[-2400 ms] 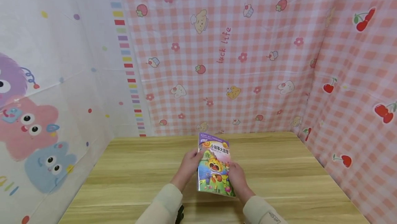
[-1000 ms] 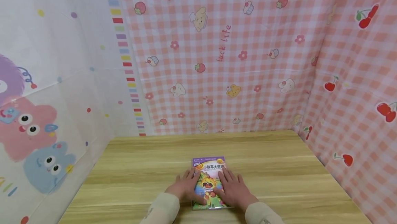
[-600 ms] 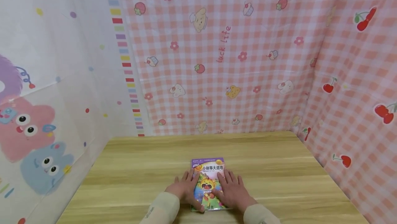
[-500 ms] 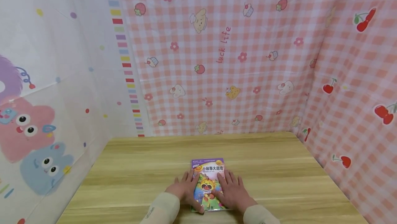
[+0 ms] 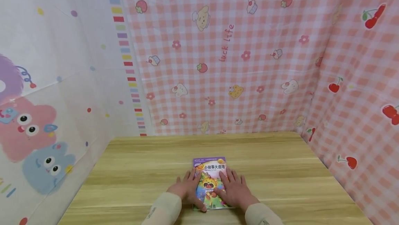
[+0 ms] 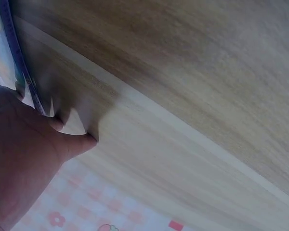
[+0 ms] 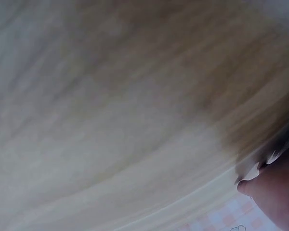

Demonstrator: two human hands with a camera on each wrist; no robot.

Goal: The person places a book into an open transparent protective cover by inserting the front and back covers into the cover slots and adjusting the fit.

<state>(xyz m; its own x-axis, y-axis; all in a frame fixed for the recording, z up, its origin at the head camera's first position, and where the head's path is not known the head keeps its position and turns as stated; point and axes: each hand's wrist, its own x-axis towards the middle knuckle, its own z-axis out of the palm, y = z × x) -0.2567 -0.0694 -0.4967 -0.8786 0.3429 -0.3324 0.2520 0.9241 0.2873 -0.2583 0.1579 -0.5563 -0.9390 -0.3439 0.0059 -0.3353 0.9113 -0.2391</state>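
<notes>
A thin children's storybook [image 5: 208,183] with a purple top band and a cartoon lion cover lies flat on the wooden table. My left hand [image 5: 187,187] rests with spread fingers on its left edge, the thumb across the lower left corner. On the right side my right hand [image 5: 234,188] lies spread, thumb reaching onto the lion picture and some fingers past the book's edge. The left wrist view shows the book's purple spine [image 6: 20,57] beside the left hand [image 6: 31,149]. In the right wrist view only part of the right hand [image 7: 274,190] shows, at the lower right.
The light wood table [image 5: 134,162] extends around the book on all sides. Behind it hangs a pink checked cloth [image 5: 218,79], continuing on the right. A white cloth with cartoon figures [image 5: 34,124] covers the left side.
Earlier both hands held the book tilted up above the table. It then came down flat, and the hands moved onto its cover. Over the last second, hands and book have barely moved.
</notes>
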